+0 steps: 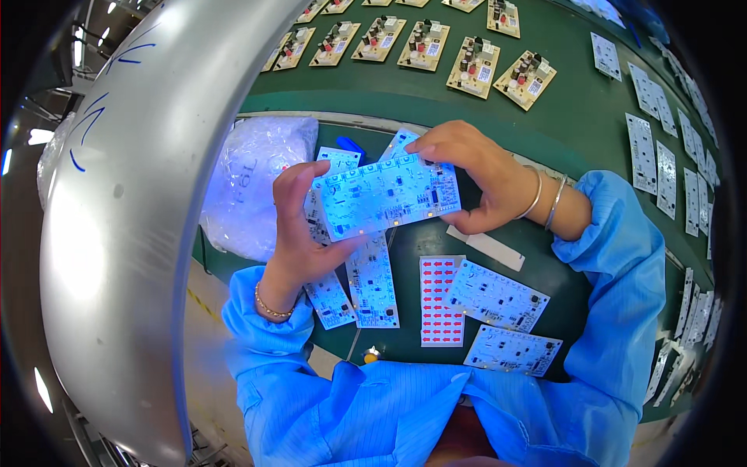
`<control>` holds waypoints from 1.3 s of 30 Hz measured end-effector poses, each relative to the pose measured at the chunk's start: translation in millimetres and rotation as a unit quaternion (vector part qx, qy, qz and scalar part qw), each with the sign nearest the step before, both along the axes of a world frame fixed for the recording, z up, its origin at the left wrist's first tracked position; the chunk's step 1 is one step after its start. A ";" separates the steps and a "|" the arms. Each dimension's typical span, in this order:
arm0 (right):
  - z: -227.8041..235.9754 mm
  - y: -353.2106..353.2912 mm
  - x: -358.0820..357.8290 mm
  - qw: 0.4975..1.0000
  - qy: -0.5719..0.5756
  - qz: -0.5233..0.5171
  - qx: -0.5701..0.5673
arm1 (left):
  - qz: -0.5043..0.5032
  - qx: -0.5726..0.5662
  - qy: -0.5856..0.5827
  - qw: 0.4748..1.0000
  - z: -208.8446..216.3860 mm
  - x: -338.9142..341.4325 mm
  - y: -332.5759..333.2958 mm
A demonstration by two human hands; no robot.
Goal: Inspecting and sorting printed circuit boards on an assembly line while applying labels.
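Between my two hands a white circuit board (389, 198) is held up by its short ends, its component side facing me. My left hand (292, 218) pinches the left end with thumb and fingers. At the other end, my right hand (482, 175) grips the upper and lower corners. Below lie more white circuit boards (373, 284), partly hidden by the raised board and my left hand. A sheet of red arrow stickers (440, 311) rests on the table, one edge under another white board (498, 296). Nearer me is one more white board (513, 350).
A large silver curved housing (117, 233) stands close on my left. Beside it sits a clear plastic bag (257, 183). Tan circuit boards (424, 44) with tall components line the far green table (373, 86). Several white boards (642, 152) lie along the right. A pale strip (486, 247) lies below my right hand.
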State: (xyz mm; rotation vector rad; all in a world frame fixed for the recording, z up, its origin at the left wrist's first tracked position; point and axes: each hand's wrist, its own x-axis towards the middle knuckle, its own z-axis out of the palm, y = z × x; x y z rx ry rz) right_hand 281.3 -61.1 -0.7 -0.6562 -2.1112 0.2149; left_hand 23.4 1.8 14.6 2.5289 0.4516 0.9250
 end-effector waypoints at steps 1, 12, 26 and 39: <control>0.4 -0.3 0.2 1.000 -0.002 -0.002 -0.005 | -0.016 -0.003 -0.025 1.000 -3.7 1.3 0.0; -6.9 -2.1 -12.1 0.989 0.090 -0.111 -0.037 | -0.108 -0.147 -0.219 0.958 -7.7 3.8 -2.0; -1.7 -6.7 -19.1 0.986 0.090 -0.131 -0.056 | -0.102 -0.100 -0.196 0.970 -8.6 7.7 -2.5; -4.4 -8.0 -17.6 0.980 0.110 -0.121 -0.117 | -0.095 -0.059 -0.170 0.979 -8.3 10.7 1.1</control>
